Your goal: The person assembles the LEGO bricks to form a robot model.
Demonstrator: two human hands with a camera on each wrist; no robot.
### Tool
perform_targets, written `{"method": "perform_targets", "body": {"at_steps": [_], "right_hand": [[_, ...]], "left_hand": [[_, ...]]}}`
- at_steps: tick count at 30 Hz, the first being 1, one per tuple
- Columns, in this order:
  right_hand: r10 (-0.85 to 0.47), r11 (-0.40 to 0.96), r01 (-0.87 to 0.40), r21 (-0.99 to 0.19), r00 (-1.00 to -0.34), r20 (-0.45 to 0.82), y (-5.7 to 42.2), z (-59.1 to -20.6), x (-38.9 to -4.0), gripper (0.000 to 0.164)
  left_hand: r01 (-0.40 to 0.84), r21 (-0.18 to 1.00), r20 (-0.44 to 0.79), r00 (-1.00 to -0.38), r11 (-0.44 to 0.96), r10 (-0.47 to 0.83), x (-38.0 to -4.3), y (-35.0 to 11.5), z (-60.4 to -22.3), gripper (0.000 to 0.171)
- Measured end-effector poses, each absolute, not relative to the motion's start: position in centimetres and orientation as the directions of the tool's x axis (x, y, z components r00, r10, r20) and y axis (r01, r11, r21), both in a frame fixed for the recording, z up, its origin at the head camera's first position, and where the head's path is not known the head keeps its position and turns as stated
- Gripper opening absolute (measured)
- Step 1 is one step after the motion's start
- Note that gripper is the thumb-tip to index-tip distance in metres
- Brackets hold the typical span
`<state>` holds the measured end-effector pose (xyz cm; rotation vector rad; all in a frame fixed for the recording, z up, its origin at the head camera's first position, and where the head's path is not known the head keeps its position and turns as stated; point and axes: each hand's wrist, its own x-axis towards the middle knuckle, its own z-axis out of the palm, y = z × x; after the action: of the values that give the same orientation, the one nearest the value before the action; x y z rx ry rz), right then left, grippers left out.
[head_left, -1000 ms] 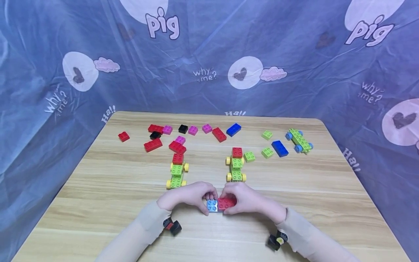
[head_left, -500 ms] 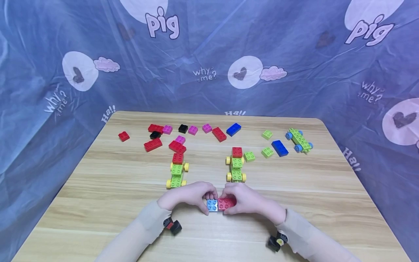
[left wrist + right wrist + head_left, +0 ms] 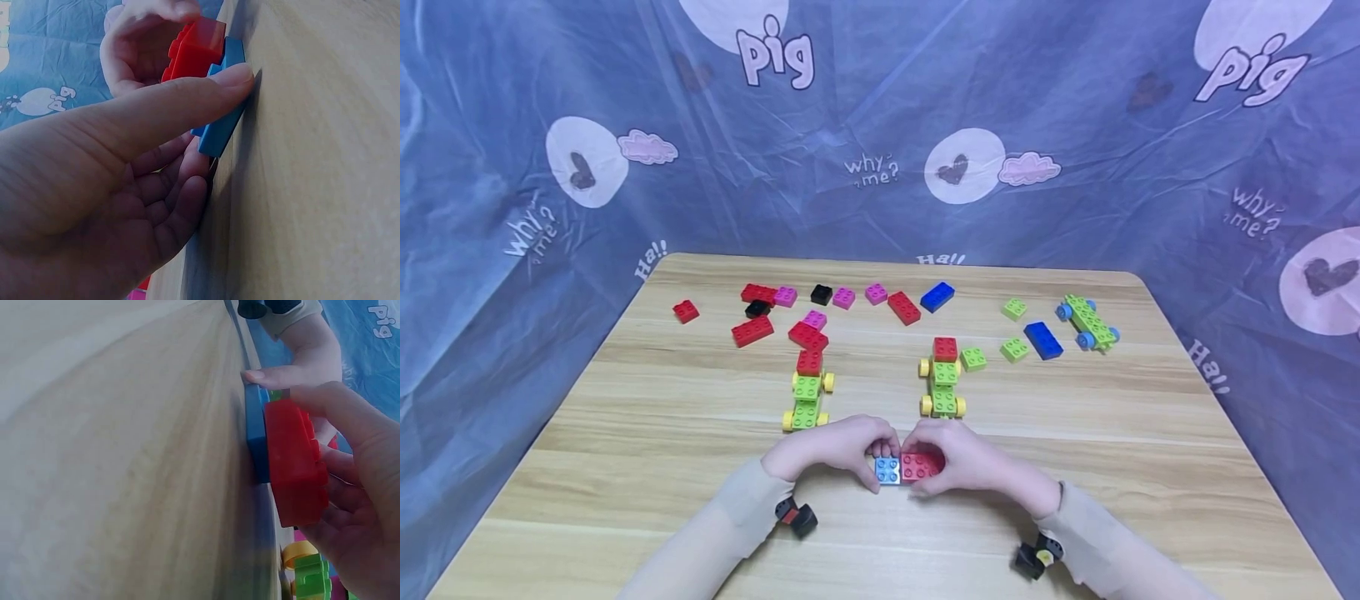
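In the head view, at the near middle of the table, my left hand (image 3: 850, 442) pinches a light blue building brick (image 3: 887, 471) between thumb and fingers. A red building brick (image 3: 917, 467) sits on the right part of the blue one, and my right hand (image 3: 962, 454) holds it by its sides. The left wrist view has the thumb across the near side of the thin blue brick (image 3: 220, 134), close to the tabletop. Seen from the right wrist, the red brick (image 3: 294, 465) stands over the blue brick (image 3: 255, 428), its studs facing up; my right palm hides part of it.
Beyond the hands stand two green vehicles with yellow wheels, one at left (image 3: 807, 400), one at right (image 3: 943, 387), each carrying a red brick. Red, pink, black, green and blue bricks lie farther back. A green chassis with blue wheels (image 3: 1088, 322) lies at the back right.
The fingers of my right hand have slid slightly left along the red brick. My left hand keeps its hold on the blue brick. The head view has shifted a little.
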<state>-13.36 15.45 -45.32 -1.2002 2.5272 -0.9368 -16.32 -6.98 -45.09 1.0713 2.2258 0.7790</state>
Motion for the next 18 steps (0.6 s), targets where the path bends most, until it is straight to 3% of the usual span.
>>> {"method": "perform_targets", "body": {"at_steps": [7,18], "right_hand": [[-0.748,0.462,-0.612,-0.642,-0.658,0.090,15.2,-45.0,-13.5,0.030],[-0.742,0.502,-0.565,-0.654,-0.670,0.009,14.9,-44.3,-14.0,0.029]], "left_hand": [[0.503,0.692,-0.220,-0.536,0.518,0.815,-16.4,-7.1,-45.3,0.043],[0.501,0.693,-0.223,-0.534,0.518,0.815,-16.5,-7.0,-45.4,0.044]]}}
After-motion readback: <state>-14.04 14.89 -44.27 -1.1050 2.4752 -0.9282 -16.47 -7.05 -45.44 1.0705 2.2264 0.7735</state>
